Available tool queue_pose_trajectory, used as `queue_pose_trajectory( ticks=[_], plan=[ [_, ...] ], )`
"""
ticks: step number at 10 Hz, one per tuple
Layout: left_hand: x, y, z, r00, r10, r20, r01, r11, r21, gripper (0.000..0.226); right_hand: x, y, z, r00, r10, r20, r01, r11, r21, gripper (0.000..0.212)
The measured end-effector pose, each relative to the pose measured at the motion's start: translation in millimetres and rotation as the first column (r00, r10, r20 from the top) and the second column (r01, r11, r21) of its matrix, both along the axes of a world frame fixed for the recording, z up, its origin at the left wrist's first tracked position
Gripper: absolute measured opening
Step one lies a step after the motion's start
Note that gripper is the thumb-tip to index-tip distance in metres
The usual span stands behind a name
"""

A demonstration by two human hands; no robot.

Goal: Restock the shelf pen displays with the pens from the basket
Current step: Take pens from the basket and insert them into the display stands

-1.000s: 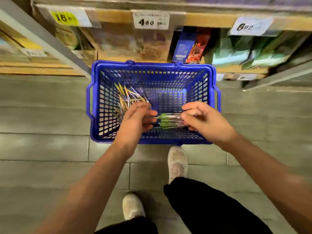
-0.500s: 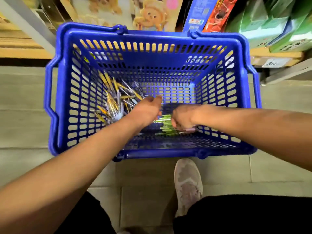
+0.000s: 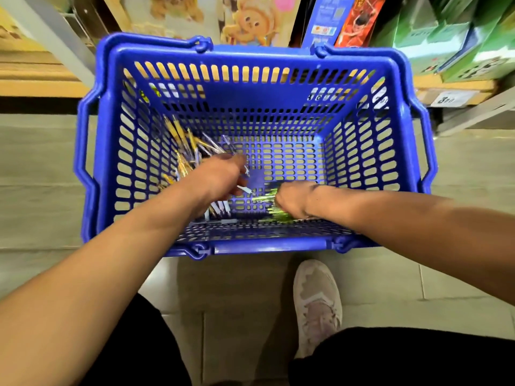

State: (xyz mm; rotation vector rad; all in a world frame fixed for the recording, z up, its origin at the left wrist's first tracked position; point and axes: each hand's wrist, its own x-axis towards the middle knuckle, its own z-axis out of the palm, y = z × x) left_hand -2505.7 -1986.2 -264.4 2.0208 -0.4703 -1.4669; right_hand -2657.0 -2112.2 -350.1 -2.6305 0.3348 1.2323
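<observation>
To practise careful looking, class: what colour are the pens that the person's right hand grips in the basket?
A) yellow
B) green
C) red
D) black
B: the right hand has its fingers curled round a bundle of green pens near the front wall of the blue basket. The yellow pens lie apart, on the left.

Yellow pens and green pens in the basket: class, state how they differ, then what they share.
The yellow pens lie scattered by the left wall; the green pens are bunched near the front. The right hand grips the green pens; the visible yellow pens lie loose. Both sit inside the blue basket.
</observation>
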Motion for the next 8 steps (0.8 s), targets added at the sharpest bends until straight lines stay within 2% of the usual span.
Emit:
queue_pose_trajectory(
  ticks=[1,2,3,4,5,6,7,8],
  plan=[
    [3.5,-5.7,-1.6,0.999,-0.025,-0.036,0.026,1.0,0.01,0.031,1.9,-9.5,-3.0,0.995,-0.027,-0.097,0.027,1.0,-0.001,0.012],
    [6.1,-10.2,-0.7,0.999,-0.017,-0.05,0.017,1.0,-0.001,0.03,11.0,-9.5,8.4,0.993,-0.03,-0.116,0.036,0.998,0.046,0.009],
    [6.8,-13.0,-2.2,0.999,-0.027,-0.025,0.026,1.0,-0.014,0.03,15.7,-26.4,15.4,0.981,-0.194,-0.003,0.192,0.97,0.152,0.015],
    [4.9,-14.0,-4.6,0.998,-0.059,0.0,0.059,0.998,-0.006,0.021,20.1,-34.5,21.2,0.902,-0.424,0.079,0.382,0.871,0.309,0.015],
    [-1.1,-13.7,-8.8,0.996,-0.011,-0.093,0.013,1.0,0.027,0.025,36.8,-27.1,33.0,0.553,-0.826,-0.112,0.632,0.328,0.702,0.013],
    [-4.7,-14.2,-10.7,0.97,0.106,-0.218,-0.101,0.994,0.032,0.033,45.3,-17.7,34.9,0.388,-0.883,-0.264,0.625,0.042,0.78,0.013],
    [-1.9,-14.0,-11.9,0.955,0.192,-0.227,-0.192,0.981,0.021,0.033,47.5,-9.1,31.9,0.29,-0.88,-0.375,0.555,-0.165,0.816,0.014],
    [2.6,-12.9,-13.7,0.965,0.185,-0.186,-0.185,0.983,0.018,0.033,41.9,-14.7,27.7,0.318,-0.871,-0.374,0.569,-0.141,0.81,0.015]
  ],
)
